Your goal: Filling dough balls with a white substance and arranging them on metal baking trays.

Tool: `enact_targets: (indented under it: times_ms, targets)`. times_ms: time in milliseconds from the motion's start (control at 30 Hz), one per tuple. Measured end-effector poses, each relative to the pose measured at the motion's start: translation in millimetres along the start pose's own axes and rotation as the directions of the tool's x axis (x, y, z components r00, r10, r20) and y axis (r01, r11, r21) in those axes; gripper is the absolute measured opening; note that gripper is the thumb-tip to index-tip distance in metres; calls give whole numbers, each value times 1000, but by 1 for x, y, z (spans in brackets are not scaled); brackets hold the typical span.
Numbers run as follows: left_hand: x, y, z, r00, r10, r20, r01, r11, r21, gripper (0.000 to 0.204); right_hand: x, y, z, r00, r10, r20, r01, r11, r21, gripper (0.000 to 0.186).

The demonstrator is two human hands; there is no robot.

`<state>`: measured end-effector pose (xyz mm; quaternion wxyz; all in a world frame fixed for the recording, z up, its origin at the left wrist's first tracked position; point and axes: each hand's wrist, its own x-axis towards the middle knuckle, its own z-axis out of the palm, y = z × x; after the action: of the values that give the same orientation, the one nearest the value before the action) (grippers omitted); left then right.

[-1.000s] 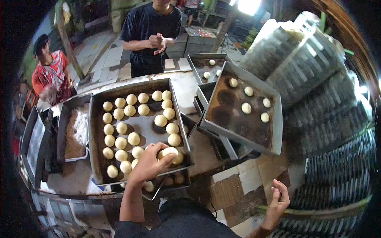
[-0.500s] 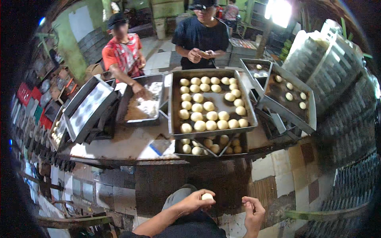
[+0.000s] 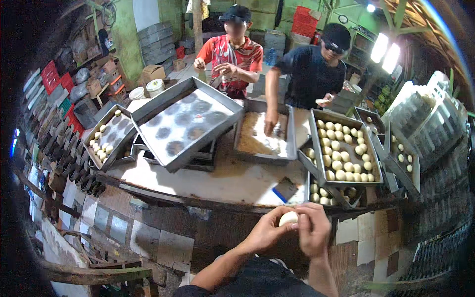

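Note:
Pale round dough ball rests in my left hand, its fingers and thumb curled round it. My right hand, slightly blurred, has its bent fingers against the ball's right side; some fingertips are hidden. Both hands are held in front of the table's near edge. Beyond them on the right, a metal tray holds rows of similar dough balls, stacked over another filled tray. On the table just ahead lies a dark flat piece with a blue edge.
A person in dark clothes reaches into a flour tray. Another in a red shirt stands behind a large tilted tray dusted white. A smaller tray with dough balls lies left. Stacked trays line the far left.
My view has swung left. My right hand has come over to meet the dough ball in my left hand. The dark-clothed person now reaches into the flour tray; the red-shirted person's hand has left it.

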<state>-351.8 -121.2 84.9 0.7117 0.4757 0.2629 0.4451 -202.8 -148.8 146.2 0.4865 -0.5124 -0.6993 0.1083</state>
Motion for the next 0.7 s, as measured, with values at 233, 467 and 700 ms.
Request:
enact_targets:
  times_ms: [233, 467, 700]
  targets:
    - [19, 2, -126, 960, -71, -272, 114, 982, 148, 28, 54, 39, 172, 964, -266, 2, 265, 962, -64, 25]
    - [47, -2, -182, 877, -285, -386, 144, 924, -355, 27, 92, 90, 217, 932, -255, 257, 235, 966, 108, 39]
    - [113, 40, -212, 707, -306, -638, 156, 947, -281, 27, 205, 255, 253, 690, 193, 697, 290, 809, -511, 27]
